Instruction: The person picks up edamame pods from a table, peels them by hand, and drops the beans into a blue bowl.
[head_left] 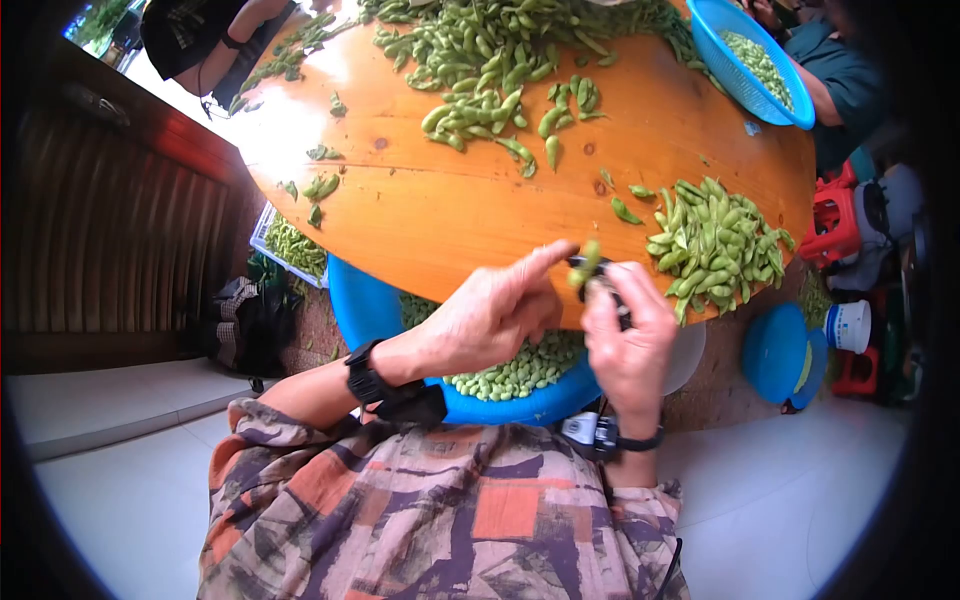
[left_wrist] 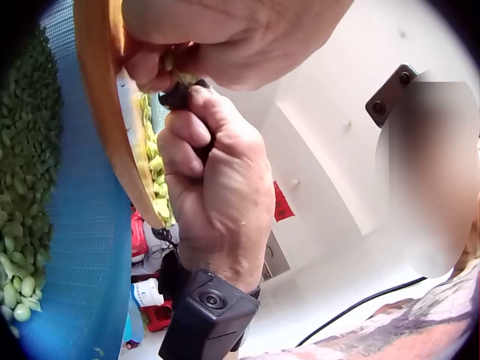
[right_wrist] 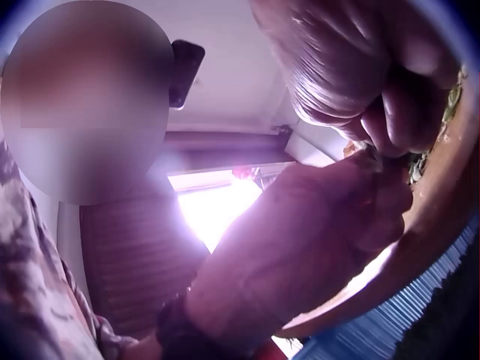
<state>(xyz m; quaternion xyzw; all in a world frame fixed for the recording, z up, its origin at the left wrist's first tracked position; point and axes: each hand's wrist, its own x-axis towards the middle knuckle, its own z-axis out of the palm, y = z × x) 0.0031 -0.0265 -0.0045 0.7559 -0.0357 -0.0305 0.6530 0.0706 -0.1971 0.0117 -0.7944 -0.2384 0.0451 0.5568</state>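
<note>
My right hand [head_left: 630,335] grips a slim black tool [head_left: 624,312], its fingers curled and its kind largely hidden. A green edamame pod [head_left: 591,262] sits at the tool's upper end, by the right thumb and fingertips. From the left, my left hand [head_left: 495,320] reaches in with the index finger stretched to the pod and tool. Its other fingers are bent, and I cannot tell whether they pinch anything. Both hands meet at the table's near edge, above a blue basin [head_left: 510,408] of shelled beans [head_left: 510,378]. In the left wrist view the black tool [left_wrist: 175,97] pokes from the right fist.
A heap of pods [head_left: 715,245] lies right of my hands on the round wooden table [head_left: 420,215]. Farther back spreads a larger pod pile [head_left: 480,50]. A blue basket of beans [head_left: 755,65] stands at the far right, near another seated person [head_left: 835,90].
</note>
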